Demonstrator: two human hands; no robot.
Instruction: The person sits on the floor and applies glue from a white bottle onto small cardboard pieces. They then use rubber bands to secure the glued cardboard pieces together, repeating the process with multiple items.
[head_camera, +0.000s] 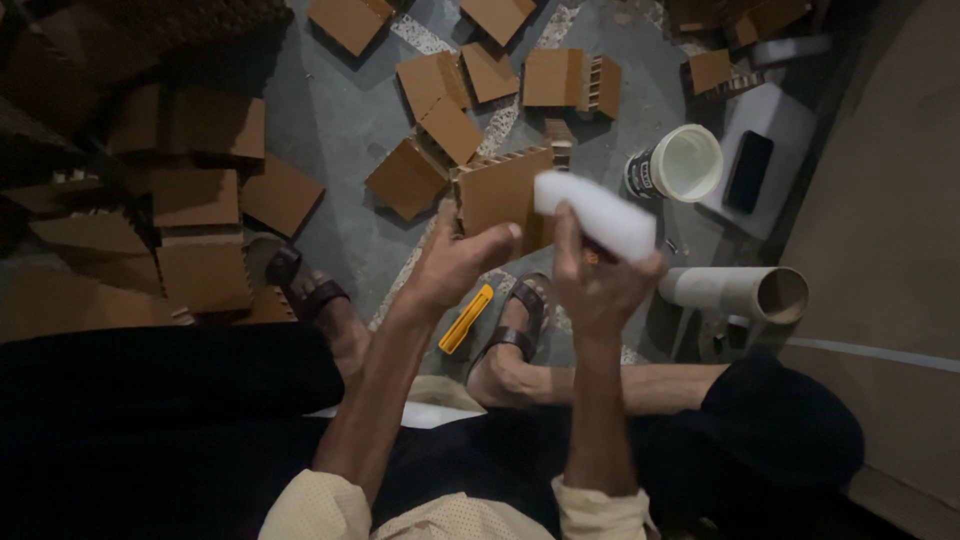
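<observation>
My left hand (455, 262) grips one brown corrugated panel (500, 190) by its lower edge, thumb out across the front, holding it upright above my feet. My right hand (600, 280) is closed around one white block (595, 212), which lies tilted just beside the panel's right edge; whether they touch, I cannot tell. On the grey floor (330, 110) beyond lie about eight loose panels, and a stack (190, 200) of more at my left. One yellow cutter (466, 319) lies between my two sandals. One white tub (680, 163), one phone (749, 171) and one cardboard tube (735, 293) sit to the right.
</observation>
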